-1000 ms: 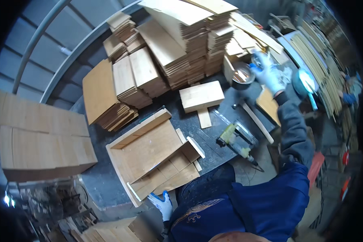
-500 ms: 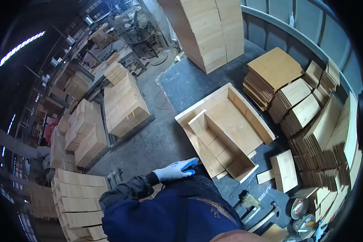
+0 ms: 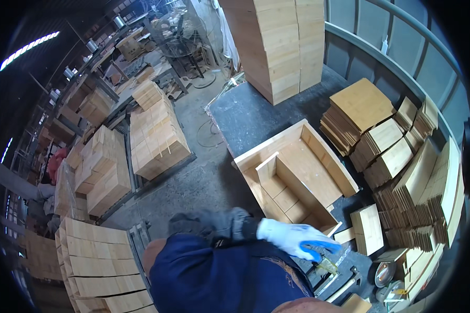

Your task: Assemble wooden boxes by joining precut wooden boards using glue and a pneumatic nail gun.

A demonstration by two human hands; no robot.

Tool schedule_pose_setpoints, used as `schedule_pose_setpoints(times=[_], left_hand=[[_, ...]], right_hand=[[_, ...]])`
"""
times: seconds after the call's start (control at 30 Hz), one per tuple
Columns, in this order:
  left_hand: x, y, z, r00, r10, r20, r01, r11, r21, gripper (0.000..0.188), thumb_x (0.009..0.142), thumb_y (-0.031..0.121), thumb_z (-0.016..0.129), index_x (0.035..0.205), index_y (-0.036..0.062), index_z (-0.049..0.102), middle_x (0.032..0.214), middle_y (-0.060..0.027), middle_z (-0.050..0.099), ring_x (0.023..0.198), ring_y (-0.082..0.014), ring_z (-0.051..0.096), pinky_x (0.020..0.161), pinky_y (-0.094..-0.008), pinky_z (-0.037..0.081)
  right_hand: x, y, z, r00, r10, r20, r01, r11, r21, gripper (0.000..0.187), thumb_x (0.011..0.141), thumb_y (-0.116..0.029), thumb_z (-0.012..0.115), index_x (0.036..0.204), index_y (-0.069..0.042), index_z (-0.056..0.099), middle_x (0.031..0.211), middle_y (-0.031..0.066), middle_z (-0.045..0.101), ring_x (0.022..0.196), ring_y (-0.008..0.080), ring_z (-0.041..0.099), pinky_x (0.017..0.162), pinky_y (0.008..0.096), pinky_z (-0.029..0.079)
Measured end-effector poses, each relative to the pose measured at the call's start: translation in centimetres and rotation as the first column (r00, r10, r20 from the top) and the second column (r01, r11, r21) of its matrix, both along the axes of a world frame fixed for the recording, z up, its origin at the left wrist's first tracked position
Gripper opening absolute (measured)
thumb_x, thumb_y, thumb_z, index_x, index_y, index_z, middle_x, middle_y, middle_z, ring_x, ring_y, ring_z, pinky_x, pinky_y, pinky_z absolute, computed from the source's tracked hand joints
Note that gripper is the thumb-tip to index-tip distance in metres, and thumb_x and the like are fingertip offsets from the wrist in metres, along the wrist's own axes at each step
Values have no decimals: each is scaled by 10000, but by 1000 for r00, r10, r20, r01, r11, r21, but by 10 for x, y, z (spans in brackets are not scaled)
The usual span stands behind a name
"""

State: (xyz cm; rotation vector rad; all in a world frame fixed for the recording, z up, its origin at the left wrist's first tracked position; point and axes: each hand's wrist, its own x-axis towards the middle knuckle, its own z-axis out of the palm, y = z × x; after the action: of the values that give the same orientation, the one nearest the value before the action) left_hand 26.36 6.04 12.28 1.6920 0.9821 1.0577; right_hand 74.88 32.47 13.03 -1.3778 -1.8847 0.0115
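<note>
My left hand (image 3: 297,241), in a white glove with blue-coated fingers, reaches across my body. Its fingers are apart and hold nothing, just above a yellow-green object (image 3: 328,265) whose kind I cannot make out. Beside it lies a hammer (image 3: 350,284) with a pale handle. Ahead of the hand, a shallow wooden box frame (image 3: 331,159) rests on the dark table. A smaller wooden box (image 3: 292,185) with inner compartments stands inside it, near its left side. My right hand is not visible.
Stacked thin boards (image 3: 363,104) and further wood piles (image 3: 423,193) line the table's right side. A tall wooden stack (image 3: 282,52) stands at the far end. Two metal bowls (image 3: 385,274) sit at lower right. Pallets of wooden boxes (image 3: 159,141) occupy the floor at left.
My left hand has moved right and down, from beside the box's near left corner to over the yellow-green object. My right hand, at lower right before, has left the view.
</note>
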Motion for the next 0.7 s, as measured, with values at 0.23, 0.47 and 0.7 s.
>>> schedule_pose_setpoints(times=[0.23, 0.47, 0.7], left_hand=[[42, 38, 41, 961, -113, 254, 99, 993, 71, 902, 901, 337, 668, 1541, 36, 109, 1567, -174, 217, 1422, -281, 278, 1143, -400, 275], [0, 20, -34, 983, 55, 177, -72, 993, 94, 570, 992, 66, 467, 1501, -8, 221, 1504, -150, 369, 1364, -226, 396, 1114, -329, 346], [-42, -17, -36, 868, 380, -320, -166, 829, 534, 458, 917, 75, 596, 1370, 77, 524, 1418, -32, 502, 1320, -184, 472, 1072, -342, 407]], right_hand=[[-202, -187, 54, 862, 417, -289, -492, 824, -279, 684, 698, -193, 797, 1325, -75, 549, 1324, 183, 535, 1206, 332, 506, 1026, 448, 398], [-288, -203, 63, 872, 457, 179, -447, 890, -93, 769, 526, -267, 875, 1251, -181, 632, 1415, 237, 435, 1284, 476, 391, 1023, 566, 361], [-332, -221, 72, 755, 579, 309, -573, 811, -118, 829, 568, -265, 856, 1338, -167, 564, 1403, 226, 447, 1240, 404, 458, 1008, 512, 352]])
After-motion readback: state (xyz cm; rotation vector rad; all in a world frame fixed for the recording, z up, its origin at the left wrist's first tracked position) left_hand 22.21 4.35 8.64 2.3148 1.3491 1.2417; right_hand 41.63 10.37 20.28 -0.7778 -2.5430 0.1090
